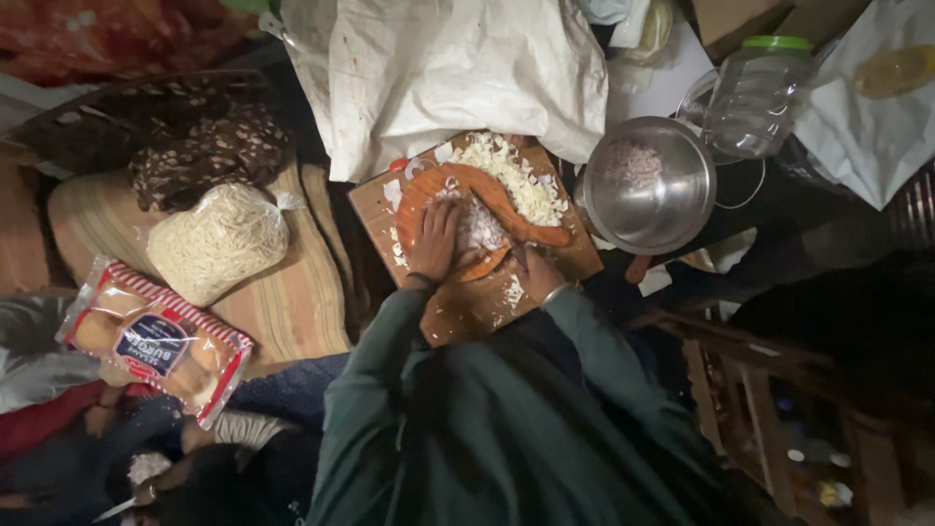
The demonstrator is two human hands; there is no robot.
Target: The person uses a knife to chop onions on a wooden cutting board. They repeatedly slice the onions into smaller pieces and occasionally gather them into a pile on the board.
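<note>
A square wooden board [467,307] lies in front of me, with a round orange paddle-shaped board [458,185] on top of it. Chopped white pieces [516,180] are heaped at the far side, and a smaller pile [479,226] sits on the orange board. My left hand [435,239] rests flat beside that smaller pile, fingers touching it. My right hand [538,273] is curled at the board's near right edge around a thin dark tool that looks like a knife [522,255]. The dim light hides the blade.
A steel bowl [648,185] with chopped pinkish bits stands right of the board, behind it a clear jar with a green lid [760,93]. A white sack [458,68] lies beyond. To the left lie a bag of noodles [219,244] and a pack of buns [156,336]. Another person's hand [146,487] is at bottom left.
</note>
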